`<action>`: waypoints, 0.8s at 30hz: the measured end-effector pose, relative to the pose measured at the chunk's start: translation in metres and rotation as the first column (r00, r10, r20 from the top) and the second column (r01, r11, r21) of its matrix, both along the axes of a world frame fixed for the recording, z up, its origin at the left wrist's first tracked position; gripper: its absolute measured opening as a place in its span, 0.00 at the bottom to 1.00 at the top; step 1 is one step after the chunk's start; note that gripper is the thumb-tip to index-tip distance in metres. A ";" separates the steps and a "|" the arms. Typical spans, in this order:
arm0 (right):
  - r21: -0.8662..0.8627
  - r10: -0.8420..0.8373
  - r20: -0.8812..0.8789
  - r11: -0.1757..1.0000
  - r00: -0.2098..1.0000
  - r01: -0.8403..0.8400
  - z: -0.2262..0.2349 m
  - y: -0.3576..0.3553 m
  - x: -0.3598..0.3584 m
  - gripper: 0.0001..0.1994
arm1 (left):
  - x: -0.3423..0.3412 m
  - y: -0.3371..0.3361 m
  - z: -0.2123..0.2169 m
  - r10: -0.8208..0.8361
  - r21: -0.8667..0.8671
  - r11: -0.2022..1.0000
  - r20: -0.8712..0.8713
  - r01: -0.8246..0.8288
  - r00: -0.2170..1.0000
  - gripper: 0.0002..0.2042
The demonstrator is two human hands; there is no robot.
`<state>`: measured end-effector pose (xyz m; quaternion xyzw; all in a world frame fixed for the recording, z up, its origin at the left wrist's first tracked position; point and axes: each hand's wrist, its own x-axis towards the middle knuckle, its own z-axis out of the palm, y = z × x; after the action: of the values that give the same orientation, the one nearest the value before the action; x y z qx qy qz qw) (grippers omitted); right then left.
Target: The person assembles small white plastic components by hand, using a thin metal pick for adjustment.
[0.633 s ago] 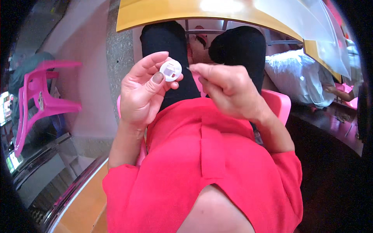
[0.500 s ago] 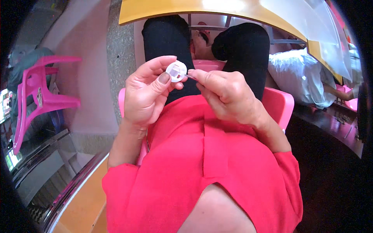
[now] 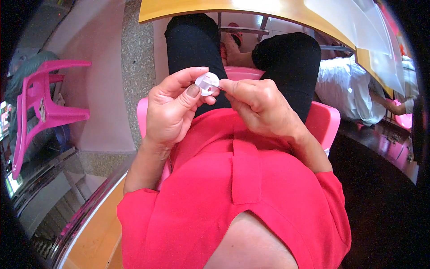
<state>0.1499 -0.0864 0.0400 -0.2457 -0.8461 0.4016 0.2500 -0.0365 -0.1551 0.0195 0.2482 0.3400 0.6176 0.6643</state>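
Above my lap, my left hand (image 3: 174, 104) holds a small round white plastic piece (image 3: 207, 83) between thumb and fingers. The piece has a raised rim and cut-outs, and its open face is turned up toward me. My right hand (image 3: 262, 104) is closed in a pinch at the right rim of the piece. A thin, dark, narrow tip (image 3: 216, 86) sticks out from the right fingertips and reaches over the piece. Most of that slim thing is hidden in the fingers, so its kind cannot be made out.
Ahead of my knees is a yellow-edged table (image 3: 251, 6) with clear sheeting (image 3: 378, 40) on its right part. A white plastic bag (image 3: 342, 92) stands below it, near another person's arm (image 3: 381, 101). A pink chair (image 3: 45, 96) is at the left, by the wall.
Both hands have shifted slightly right with the white piece, and it is tilted a little differently. The thin tip now lies over the piece rather than beside its rim. My right knee has moved outward.
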 end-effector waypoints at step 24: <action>0.112 -0.196 0.290 0.979 0.937 0.170 -0.004 -0.006 -0.009 0.17 | 0.006 0.011 -0.020 0.062 -0.083 0.995 0.031 -0.060 0.998 0.13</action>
<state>0.1413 -0.0929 0.0363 -0.3706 -0.8639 0.2984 0.1652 -0.0310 -0.1441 -0.0001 0.1999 0.3612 0.6273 0.6604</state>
